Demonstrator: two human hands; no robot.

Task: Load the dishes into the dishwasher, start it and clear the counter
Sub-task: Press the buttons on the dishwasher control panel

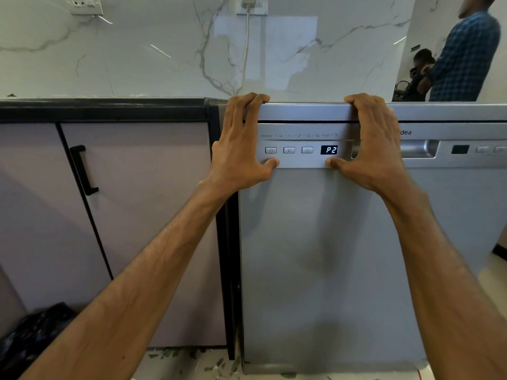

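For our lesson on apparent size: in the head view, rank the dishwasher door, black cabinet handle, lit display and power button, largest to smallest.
1. dishwasher door
2. black cabinet handle
3. lit display
4. power button

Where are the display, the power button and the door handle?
display [329,150], head view, on the lit digits
power button [270,150], head view, on its centre
door handle [419,149], head view, on the visible recess

The silver-grey dishwasher [329,256] looks like smooth, satin-finished metal. The white, grey-veined marble wall [137,50] behind it shines glossy. The pale lilac cabinet door [153,215] is matt; the black plastic bag [33,333] is crinkly.
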